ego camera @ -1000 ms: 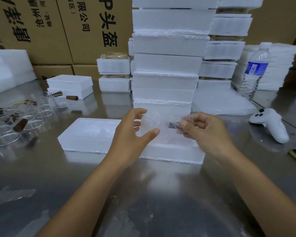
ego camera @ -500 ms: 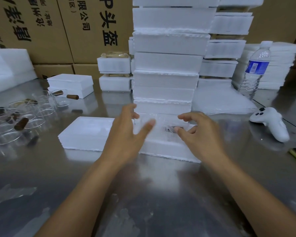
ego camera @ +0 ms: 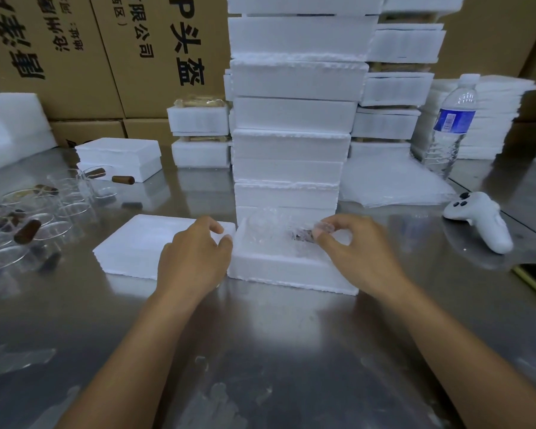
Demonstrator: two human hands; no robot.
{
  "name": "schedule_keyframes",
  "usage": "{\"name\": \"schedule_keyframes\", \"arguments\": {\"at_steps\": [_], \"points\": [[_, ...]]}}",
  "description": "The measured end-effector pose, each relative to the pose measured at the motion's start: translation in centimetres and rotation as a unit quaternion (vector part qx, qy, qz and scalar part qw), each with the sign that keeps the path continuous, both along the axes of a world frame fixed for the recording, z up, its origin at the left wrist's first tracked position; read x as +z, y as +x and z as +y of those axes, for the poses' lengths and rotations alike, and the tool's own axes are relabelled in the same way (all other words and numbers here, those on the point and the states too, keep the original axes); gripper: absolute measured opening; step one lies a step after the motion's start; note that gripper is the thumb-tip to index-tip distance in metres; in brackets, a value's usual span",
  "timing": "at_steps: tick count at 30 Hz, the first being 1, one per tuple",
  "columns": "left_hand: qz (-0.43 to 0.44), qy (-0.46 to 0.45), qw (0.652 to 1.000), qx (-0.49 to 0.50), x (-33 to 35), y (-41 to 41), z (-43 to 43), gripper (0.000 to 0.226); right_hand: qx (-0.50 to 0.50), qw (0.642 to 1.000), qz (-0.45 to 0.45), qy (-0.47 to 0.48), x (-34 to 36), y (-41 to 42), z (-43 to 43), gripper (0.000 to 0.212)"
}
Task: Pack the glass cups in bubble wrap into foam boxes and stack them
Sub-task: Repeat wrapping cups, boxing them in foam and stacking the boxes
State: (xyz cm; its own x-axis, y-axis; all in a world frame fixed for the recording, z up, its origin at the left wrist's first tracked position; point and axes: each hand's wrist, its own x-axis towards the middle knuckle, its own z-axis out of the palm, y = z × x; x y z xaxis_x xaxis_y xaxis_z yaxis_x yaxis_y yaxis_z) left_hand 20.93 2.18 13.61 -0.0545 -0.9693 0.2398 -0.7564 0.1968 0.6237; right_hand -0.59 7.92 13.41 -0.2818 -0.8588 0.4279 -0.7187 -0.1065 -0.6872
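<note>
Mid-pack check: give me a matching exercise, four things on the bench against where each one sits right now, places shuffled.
Things
1. bubble-wrapped glass cup
2. flat white foam lid
3. clear plastic water bottle with blue label
4. white handheld controller

Places
A. lying on the steel table, right of the open white foam box
B. inside that open box
C. upright at the far right, by stacked white foam sheets
D. flat on the table, left of the open box

Pairs: 1-B, 2-D, 3-C, 4-A

Print on the boxes
The cardboard boxes (ego camera: 106, 72) read "P头盔", "有限公司" and "沧州"; the water bottle (ego camera: 454, 119) has an illegible blue label.
</note>
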Motion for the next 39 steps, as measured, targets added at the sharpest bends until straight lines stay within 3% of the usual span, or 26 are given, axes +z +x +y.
{"name": "schedule_keyframes", "arguments": {"at_steps": [8,15,24,29,35,39], "points": [[-0.011,-0.007,1.0,0.013,-0.1,-0.2,-0.1,0.012,0.033,0.995,0.011,0.091,0.0,-0.3,-0.2,0.01],[-0.002,-0.004,1.0,0.012,-0.1,-0.2,0.0,0.011,0.064,0.997,-0.002,0.035,0.2,0.1,-0.2,0.016],[-0.081,-0.049,0.995,0.02,0.0,0.0,0.2,0.027,0.091,0.992,0.032,0.086,0.4,0.0,-0.3,0.026],[-0.066,-0.067,0.995,0.02,0.3,0.1,0.4,0.026,0.092,0.99,0.02,0.101,0.7,-0.3,-0.1,0.026],[-0.056,-0.181,0.98,0.061,1.9,0.2,1.2,0.028,0.082,0.994,0.008,0.07,0.8,-0.6,0.3,0.018],[0.081,-0.321,0.942,0.05,4.6,1.4,2.9,0.018,0.097,0.993,-0.047,0.05,1.0,-0.8,0.4,0.022]]}}
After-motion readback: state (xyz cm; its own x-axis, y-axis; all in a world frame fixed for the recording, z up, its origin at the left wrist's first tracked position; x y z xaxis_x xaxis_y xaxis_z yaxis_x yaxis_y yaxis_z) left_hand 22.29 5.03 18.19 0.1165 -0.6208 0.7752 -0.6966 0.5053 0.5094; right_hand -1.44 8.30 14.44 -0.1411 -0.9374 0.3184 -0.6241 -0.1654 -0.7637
